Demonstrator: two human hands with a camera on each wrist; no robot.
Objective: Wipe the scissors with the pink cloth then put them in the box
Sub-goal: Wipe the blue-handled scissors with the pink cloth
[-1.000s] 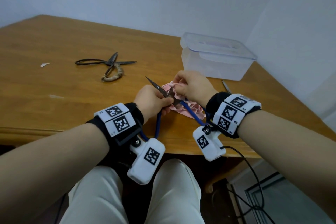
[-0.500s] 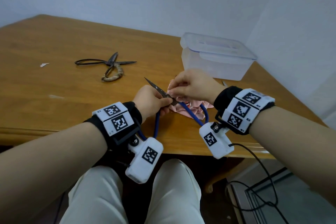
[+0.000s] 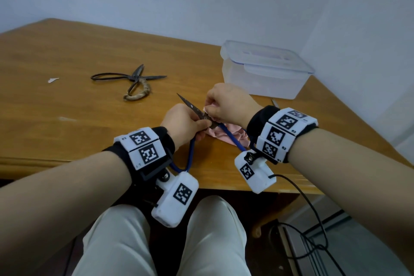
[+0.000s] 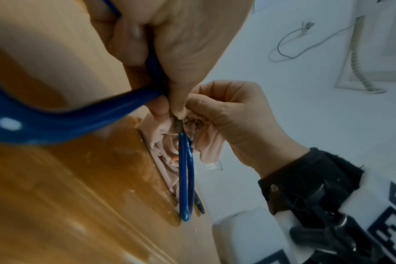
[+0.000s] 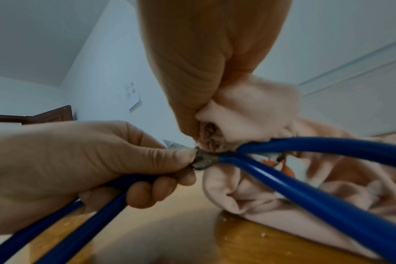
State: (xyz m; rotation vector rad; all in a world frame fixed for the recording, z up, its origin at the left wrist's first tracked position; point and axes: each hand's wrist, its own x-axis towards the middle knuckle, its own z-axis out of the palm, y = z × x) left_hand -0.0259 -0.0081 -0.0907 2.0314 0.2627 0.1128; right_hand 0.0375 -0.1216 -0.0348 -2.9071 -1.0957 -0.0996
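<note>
The blue-handled scissors (image 3: 193, 107) are held over the table's front edge, their dark, stained blades pointing up and to the left. My left hand (image 3: 201, 123) grips them at the pivot, and one blue handle loop (image 3: 190, 157) hangs under my wrist. My right hand (image 3: 209, 112) pinches a fold of the pink cloth (image 3: 226, 138) against the pivot (image 5: 203, 159). The rest of the cloth lies bunched on the table beneath the second handle (image 4: 185, 169). In the right wrist view the pinched fold (image 5: 211, 135) shows brown stains. The clear plastic box (image 3: 264, 71) stands behind my right hand with its lid on.
A second pair of scissors (image 3: 132, 80), black with a rope-wrapped handle, lies open on the wooden table (image 3: 67, 123) to the left. A small white scrap (image 3: 53, 80) lies further left. A thin metal piece (image 3: 274, 103) shows by the box. Walls stand behind and to the right.
My right wrist swung out to the right and has come back left while it keeps the cloth pinched at the pivot. The left hand and the scissors have hardly moved.
</note>
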